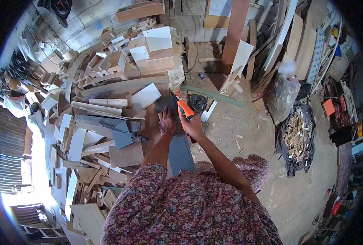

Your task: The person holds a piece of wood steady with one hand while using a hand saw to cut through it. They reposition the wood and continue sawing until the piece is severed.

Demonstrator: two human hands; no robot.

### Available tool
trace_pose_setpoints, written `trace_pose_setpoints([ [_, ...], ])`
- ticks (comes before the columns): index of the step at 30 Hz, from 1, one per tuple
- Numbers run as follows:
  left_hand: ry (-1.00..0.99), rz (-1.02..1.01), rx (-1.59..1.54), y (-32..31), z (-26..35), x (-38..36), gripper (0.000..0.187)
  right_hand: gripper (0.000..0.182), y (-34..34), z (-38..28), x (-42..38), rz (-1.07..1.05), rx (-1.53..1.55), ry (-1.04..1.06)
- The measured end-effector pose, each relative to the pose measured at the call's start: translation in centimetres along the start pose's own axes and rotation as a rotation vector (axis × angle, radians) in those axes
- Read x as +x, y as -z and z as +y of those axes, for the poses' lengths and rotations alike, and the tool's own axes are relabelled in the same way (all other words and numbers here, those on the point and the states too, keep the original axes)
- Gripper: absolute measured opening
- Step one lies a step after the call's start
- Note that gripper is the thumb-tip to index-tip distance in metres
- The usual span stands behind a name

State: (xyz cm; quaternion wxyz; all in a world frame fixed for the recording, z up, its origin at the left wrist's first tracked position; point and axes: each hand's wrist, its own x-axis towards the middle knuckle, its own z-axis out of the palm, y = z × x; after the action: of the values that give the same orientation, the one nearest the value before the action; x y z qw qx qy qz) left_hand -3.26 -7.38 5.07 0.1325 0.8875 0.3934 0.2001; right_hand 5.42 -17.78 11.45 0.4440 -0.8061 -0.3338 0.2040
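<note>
A long dark grey board (179, 155) runs away from my body along the edge of a brown work surface. My left hand (166, 121) lies flat on this board, fingers spread and pointing away from me. Close on its right, my right hand (194, 125) is wrapped round the orange and black handle of a handsaw (184, 109). The saw sits at the board's right edge, its dark blade mostly hidden from above. A smaller blue-grey offcut (122, 135) and a brown panel (126, 156) lie to the left of my left forearm.
Wood offcuts and small wooden boxes (153, 45) are heaped at the left and back. A green strip (216, 96) and a black bag (198, 103) lie on the floor beyond the saw. At right stands a dark sack of wood scraps (297, 136) beside a clear plastic bag (283, 98).
</note>
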Motion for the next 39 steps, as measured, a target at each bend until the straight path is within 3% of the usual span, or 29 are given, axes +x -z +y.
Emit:
trace_pose_setpoints([
  [5,0.009,0.0,-0.066,0.3,0.3,0.0,0.046,0.048,0.7,-3.2,-1.2,0.083,0.053,0.119],
  [7,0.012,-0.041,0.013,-0.9,-0.9,0.0,0.045,0.025,1.0,-4.5,-3.0,-0.002,-0.238,0.038],
  [8,0.015,-0.054,0.011,-1.6,-1.6,-0.5,0.045,0.025,1.7,-5.1,-4.7,-0.008,-0.239,0.026],
  [10,-0.097,0.043,0.118,-1.8,-1.4,0.1,0.046,0.039,4.2,-6.5,-6.9,0.096,-0.075,0.284],
  [14,-0.035,-0.074,0.021,-0.4,-0.8,0.0,0.052,0.038,6.8,-6.5,-7.6,-0.028,0.162,0.031],
  [15,-0.024,-0.078,0.026,0.0,-0.6,-0.4,0.052,0.037,6.8,-6.6,-7.6,-0.068,0.043,-0.013],
  [16,-0.029,-0.049,-0.02,0.4,-0.3,-0.5,0.053,0.037,6.4,-6.9,-7.6,-0.077,0.046,-0.012],
  [18,-0.031,-0.025,-0.064,0.2,-0.4,-0.5,0.054,0.017,5.5,-7.6,-7.7,0.109,-0.052,0.098],
  [19,-0.043,-0.014,-0.009,-0.7,-0.8,-0.3,0.055,0.017,5.3,-7.3,-7.2,0.107,-0.052,0.099],
  [21,-0.049,-0.004,0.043,-1.6,-1.2,-0.1,0.056,0.039,4.8,-6.3,-5.5,0.091,0.056,0.083],
  [24,-0.064,-0.029,0.023,-0.5,-0.7,-0.4,0.057,0.04,4.4,-6.6,-2.7,-0.043,0.042,-0.038],
  [25,-0.016,-0.062,-0.016,0.2,0.0,0.0,0.055,0.043,3.4,-5.6,-1.9,0.012,-0.108,-0.047],
  [31,-0.044,-0.023,-0.085,-1.6,-1.3,-1.4,0.047,0.053,2.0,-2.5,-1.7,-0.037,0.006,-0.012],
  [35,-0.084,-0.022,-0.051,-1.6,-1.4,-4.2,0.046,0.056,1.3,-0.6,-1.8,-0.063,0.066,-0.077],
  [37,-0.074,-0.025,-0.087,0.4,-0.4,-4.0,0.046,0.016,0.0,0.4,-1.4,0.142,-0.023,0.15],
  [38,-0.076,-0.042,-0.125,1.2,0.1,-4.1,0.047,0.016,-0.1,0.7,-1.4,0.128,-0.03,0.15],
  [39,-0.061,-0.045,-0.131,0.9,0.0,-4.2,0.047,0.035,0.4,0.2,-1.6,0.041,-0.005,0.014],
])
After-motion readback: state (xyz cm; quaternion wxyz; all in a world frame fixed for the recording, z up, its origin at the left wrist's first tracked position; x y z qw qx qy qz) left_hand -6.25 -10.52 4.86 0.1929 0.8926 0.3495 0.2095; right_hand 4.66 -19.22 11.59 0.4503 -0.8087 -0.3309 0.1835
